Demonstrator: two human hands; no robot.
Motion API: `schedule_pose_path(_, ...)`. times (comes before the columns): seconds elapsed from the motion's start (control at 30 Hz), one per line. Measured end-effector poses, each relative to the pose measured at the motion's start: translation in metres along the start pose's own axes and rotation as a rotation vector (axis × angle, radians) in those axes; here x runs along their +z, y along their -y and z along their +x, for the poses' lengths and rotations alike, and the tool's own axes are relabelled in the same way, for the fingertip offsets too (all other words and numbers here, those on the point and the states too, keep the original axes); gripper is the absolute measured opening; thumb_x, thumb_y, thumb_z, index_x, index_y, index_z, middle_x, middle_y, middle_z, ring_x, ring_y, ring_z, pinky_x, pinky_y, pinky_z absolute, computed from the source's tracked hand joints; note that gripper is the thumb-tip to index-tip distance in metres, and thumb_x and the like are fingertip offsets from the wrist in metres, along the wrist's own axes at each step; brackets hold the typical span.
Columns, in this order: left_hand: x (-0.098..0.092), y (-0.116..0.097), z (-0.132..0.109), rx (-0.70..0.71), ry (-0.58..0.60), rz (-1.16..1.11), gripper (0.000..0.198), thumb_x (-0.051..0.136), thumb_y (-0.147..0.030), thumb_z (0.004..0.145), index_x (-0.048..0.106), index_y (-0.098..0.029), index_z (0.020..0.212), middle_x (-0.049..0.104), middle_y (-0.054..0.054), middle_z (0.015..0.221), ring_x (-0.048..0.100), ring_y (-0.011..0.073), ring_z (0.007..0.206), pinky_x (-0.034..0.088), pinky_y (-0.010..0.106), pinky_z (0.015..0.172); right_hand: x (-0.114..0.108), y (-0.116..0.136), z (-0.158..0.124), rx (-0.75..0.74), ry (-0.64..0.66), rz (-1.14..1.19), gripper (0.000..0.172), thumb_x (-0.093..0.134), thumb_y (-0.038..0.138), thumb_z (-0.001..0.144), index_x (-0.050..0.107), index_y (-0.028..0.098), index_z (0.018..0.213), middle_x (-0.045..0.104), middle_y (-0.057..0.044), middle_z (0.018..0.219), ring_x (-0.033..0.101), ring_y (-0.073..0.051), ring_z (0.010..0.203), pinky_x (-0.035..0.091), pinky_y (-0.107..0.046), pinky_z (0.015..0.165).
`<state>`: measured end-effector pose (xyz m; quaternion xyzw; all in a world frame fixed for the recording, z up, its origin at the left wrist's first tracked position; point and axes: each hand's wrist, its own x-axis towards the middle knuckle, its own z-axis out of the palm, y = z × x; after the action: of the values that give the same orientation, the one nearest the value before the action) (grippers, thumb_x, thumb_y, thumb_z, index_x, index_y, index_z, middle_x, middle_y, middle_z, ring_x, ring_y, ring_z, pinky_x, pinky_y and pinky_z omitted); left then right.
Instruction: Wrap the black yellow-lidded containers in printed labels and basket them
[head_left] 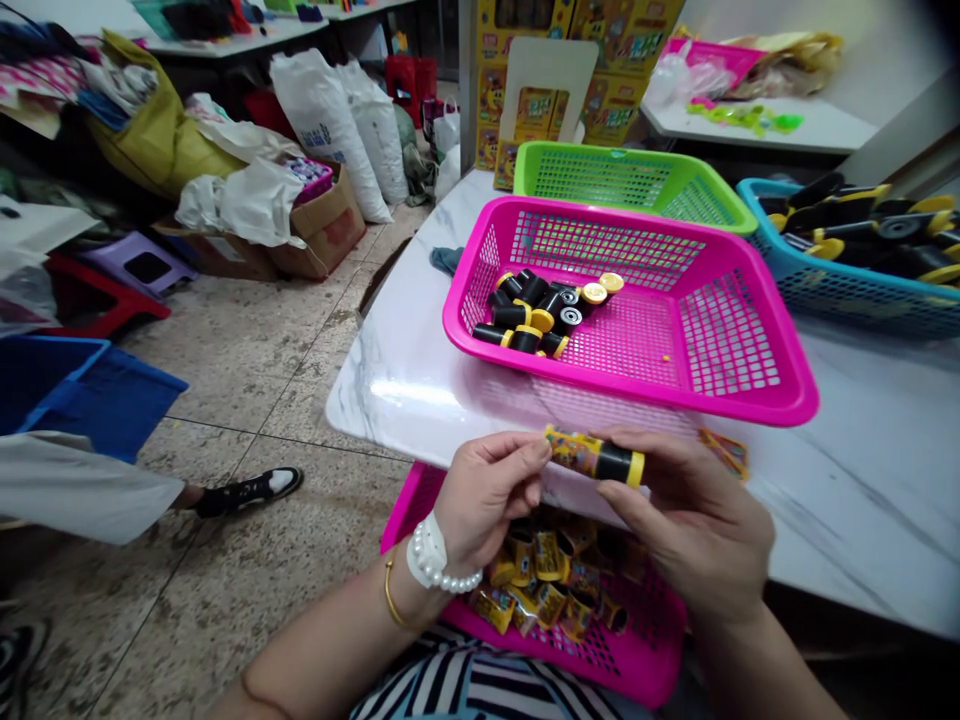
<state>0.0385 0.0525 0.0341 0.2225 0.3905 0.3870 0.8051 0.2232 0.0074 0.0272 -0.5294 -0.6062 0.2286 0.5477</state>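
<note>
Between my two hands, over the table's front edge, is a black tube [616,465] with a yellow cap and a printed yellow wrapper partly around it. The fingertips of my left hand [495,485] pinch the wrapper's left end. My right hand [690,515] grips the tube near its capped end. Behind them, a pink basket [630,385] on the table holds several black tubes with yellow caps [525,310] at its left side. Below my hands, a second pink basket [652,640] on my lap holds many yellow printed wrapped pieces [555,590].
A green basket [637,160] and a blue basket [862,290] of black and yellow parts stand farther back on the white table [862,480]. A flat printed wrapper [724,452] lies right of my hands. At left are a person's leg [90,485] and a blue bin [105,395].
</note>
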Motion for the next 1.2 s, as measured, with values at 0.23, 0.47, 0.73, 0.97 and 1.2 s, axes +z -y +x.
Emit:
schedule_pose_path(0.23, -0.008, -0.006, -0.001, 0.052, 0.174, 0.152, 0.048, 0.088, -0.03, 0.075, 0.068, -0.015, 0.116, 0.069, 0.005, 0.094, 0.067, 0.0113, 0.066, 0.044, 0.014, 0.04, -0.002, -0.004, -0.006, -0.017, 0.055, 0.051, 0.041, 0.084, 0.02, 0.082, 0.075, 0.032, 0.12, 0.071, -0.004, 0.108, 0.069, -0.021, 0.101, 0.06, -0.034, 0.085)
schedule_pose_path(0.47, -0.008, -0.002, 0.004, 0.064, 0.227, 0.248, 0.033, 0.087, -0.023, 0.075, 0.073, -0.015, 0.104, 0.073, 0.002, 0.083, 0.06, 0.0064, 0.056, 0.051, 0.019, 0.054, -0.011, -0.003, -0.009, -0.018, 0.155, -0.093, 0.05, 0.078, 0.021, 0.088, 0.067, 0.032, 0.135, 0.073, -0.007, 0.11, 0.072, -0.023, 0.096, 0.062, -0.037, 0.08)
schedule_pose_path(0.73, 0.012, -0.003, 0.006, 0.07, 0.315, 0.311, 0.038, 0.085, -0.021, 0.075, 0.074, -0.017, 0.111, 0.073, 0.003, 0.09, 0.067, 0.0112, 0.07, 0.055, 0.021, 0.062, -0.03, -0.006, -0.01, -0.195, 0.134, -0.152, 0.052, 0.082, 0.009, 0.079, 0.073, 0.033, 0.123, 0.074, -0.005, 0.112, 0.072, -0.022, 0.099, 0.06, -0.037, 0.084)
schedule_pose_path(0.97, 0.005, -0.004, 0.011, 0.111, 0.322, 0.475, 0.031, 0.074, -0.03, 0.088, 0.071, -0.015, 0.116, 0.071, 0.004, 0.08, 0.063, 0.0109, 0.062, 0.053, 0.023, 0.06, -0.028, -0.013, -0.012, -0.148, 0.102, -0.142, 0.051, 0.083, 0.008, 0.079, 0.074, 0.033, 0.122, 0.075, -0.004, 0.112, 0.074, -0.02, 0.097, 0.06, -0.035, 0.084)
schedule_pose_path(1.2, -0.001, 0.001, 0.013, 0.493, 0.341, 0.886, 0.026, 0.075, -0.02, 0.089, 0.076, -0.017, 0.115, 0.075, 0.006, 0.098, 0.069, 0.0174, 0.088, 0.053, 0.029, 0.082, -0.013, -0.017, -0.025, 0.033, 0.01, 0.009, 0.042, 0.084, 0.009, 0.078, 0.078, 0.032, 0.113, 0.077, -0.002, 0.105, 0.075, -0.018, 0.093, 0.064, -0.029, 0.081)
